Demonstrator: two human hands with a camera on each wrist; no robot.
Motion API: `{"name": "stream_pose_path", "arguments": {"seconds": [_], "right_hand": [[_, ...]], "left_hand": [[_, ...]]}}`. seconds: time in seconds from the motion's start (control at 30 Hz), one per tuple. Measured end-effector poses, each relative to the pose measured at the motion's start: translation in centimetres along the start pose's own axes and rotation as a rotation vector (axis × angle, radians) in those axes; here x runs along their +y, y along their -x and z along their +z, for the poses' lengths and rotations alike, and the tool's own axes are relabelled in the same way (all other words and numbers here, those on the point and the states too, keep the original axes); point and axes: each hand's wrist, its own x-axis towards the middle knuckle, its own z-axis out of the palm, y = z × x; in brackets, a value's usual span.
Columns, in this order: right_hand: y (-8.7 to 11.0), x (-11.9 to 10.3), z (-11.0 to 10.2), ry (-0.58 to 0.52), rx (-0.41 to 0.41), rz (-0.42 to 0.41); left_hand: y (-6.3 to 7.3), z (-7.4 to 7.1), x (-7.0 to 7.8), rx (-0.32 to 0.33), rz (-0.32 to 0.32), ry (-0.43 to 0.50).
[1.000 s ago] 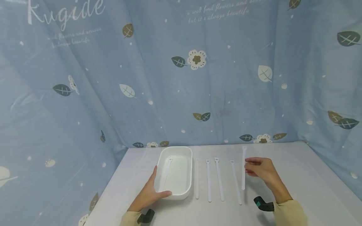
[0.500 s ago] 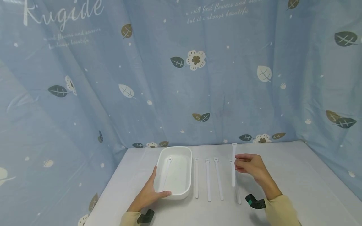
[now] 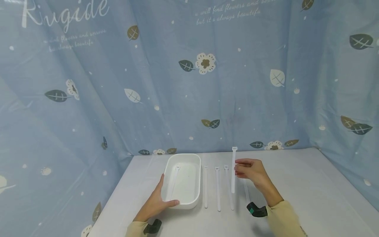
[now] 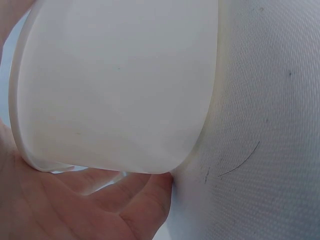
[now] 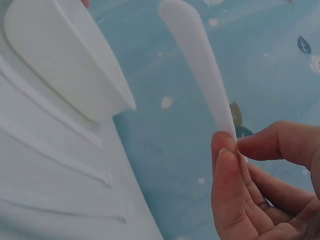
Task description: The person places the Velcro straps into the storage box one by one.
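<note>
My left hand (image 3: 157, 201) grips the near left corner of a white plastic box (image 3: 190, 181), its thumb over the near rim and its fingers along the side. Inside the box lies one white hook-and-loop cable tie (image 3: 174, 181). Pinched between thumb and fingertips of my right hand (image 3: 251, 170) is another white cable tie (image 3: 233, 172), raised above the table with its slotted head up. The right wrist view shows its rounded tail (image 5: 197, 55) sticking out past the fingers. Below and left of that hand, several more cable ties (image 3: 218, 191) lie in a row.
A white-covered table (image 3: 308, 184) carries everything. One cable tie (image 3: 246, 191) lies partly hidden behind my right hand and its dark wrist mount (image 3: 256, 210). A blue curtain (image 3: 165, 125) with leaves and flowers hangs behind the table and along its sides.
My right hand has moved left and slightly up with the cable tie, passing over the rightmost tie on the table. My left hand and the box have stayed put.
</note>
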Motion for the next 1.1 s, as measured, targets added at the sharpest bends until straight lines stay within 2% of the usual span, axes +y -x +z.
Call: {"name": "stream_pose_path", "arguments": {"seconds": [0.7,1.1], "right_hand": [[-0.2,-1.2,4.3,-0.085,-0.031,-0.017],[-0.2,-1.8,5.9,-0.129,-0.038,-0.011]], "left_hand": [[0.2,-0.3,0.0,-0.015,0.01,-0.001],[0.3,-0.3,-0.1,-0.018,0.023,-0.012]]}}
